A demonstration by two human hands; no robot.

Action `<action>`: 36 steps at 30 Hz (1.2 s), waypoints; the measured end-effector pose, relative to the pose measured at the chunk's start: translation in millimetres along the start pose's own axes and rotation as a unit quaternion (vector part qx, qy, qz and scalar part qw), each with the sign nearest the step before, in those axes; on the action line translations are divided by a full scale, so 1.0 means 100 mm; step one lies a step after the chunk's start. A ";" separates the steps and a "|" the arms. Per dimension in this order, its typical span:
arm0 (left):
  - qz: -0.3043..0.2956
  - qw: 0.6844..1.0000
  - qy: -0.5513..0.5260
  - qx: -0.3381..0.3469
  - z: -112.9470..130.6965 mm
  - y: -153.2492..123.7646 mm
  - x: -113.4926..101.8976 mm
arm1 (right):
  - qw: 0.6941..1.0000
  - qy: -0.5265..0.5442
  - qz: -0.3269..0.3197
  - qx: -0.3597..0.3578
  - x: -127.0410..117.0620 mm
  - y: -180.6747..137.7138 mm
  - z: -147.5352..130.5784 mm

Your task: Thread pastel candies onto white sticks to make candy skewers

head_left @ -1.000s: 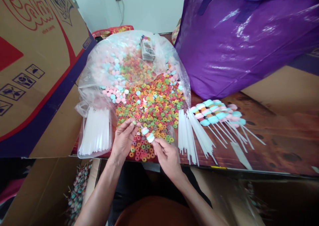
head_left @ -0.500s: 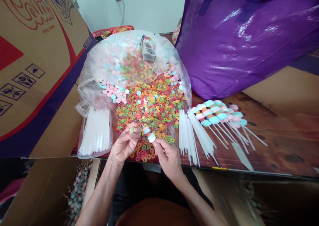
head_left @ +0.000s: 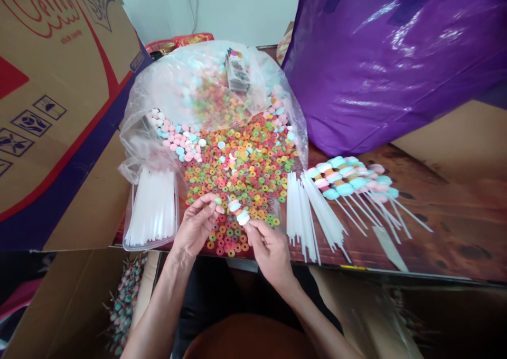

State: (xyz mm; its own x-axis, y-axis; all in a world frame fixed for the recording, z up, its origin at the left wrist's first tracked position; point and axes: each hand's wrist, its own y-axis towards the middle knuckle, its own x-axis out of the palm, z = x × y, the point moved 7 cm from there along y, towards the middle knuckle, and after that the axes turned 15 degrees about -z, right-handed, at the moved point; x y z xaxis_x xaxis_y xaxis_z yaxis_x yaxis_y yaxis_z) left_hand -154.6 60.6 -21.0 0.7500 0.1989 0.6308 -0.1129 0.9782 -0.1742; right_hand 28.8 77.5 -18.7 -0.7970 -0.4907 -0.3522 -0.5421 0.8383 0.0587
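My right hand [head_left: 269, 248] pinches a white stick threaded with several candy pieces [head_left: 238, 213], held just above the table's near edge. My left hand [head_left: 196, 224] is closed in a pinch on a small green candy ring [head_left: 217, 201] right at the stick's tip. Both hands hover over a spread of colourful candy rings [head_left: 241, 171] lying on an opened clear plastic bag [head_left: 178, 90]. Pink, blue and white candy discs [head_left: 180, 142] sit at the bag's left.
A clear packet of white sticks [head_left: 152, 208] lies left of my hands. Loose white sticks [head_left: 303, 216] and finished candy skewers [head_left: 348, 182] lie to the right on the brown table [head_left: 447, 216]. A cardboard box [head_left: 51, 100] stands left, a purple bag [head_left: 388, 58] behind right.
The left hand has kept its pinch on the green ring and brought it against the stick's tip. The view has shifted slightly; the right hand holds steady.
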 end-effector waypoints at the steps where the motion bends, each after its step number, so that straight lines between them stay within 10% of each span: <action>1: 0.005 1.000 0.026 0.011 0.01 0.00 -0.01 | 1.000 0.004 0.000 0.000 0.00 0.00 0.00; 12: 0.090 0.966 0.225 0.089 0.09 -0.05 -0.08 | 0.996 -0.070 -0.037 -0.038 0.04 0.02 -0.17; 32: -0.004 0.927 0.374 0.029 0.00 0.03 0.11 | 0.999 -0.019 -0.006 0.030 -0.02 0.06 -0.07; 36: 0.011 0.822 0.563 0.080 0.18 0.23 0.28 | 0.998 -0.034 0.037 0.046 -0.21 0.01 -0.03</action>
State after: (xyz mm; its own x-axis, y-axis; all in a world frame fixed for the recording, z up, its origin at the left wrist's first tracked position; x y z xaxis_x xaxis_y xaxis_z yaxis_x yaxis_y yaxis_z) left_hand -148.0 89.9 6.1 0.8639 0.1243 -0.4881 -0.1521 0.9882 -0.0175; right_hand 44.4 87.5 -8.2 -0.8122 -0.4119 -0.4131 -0.4532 0.8914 0.0022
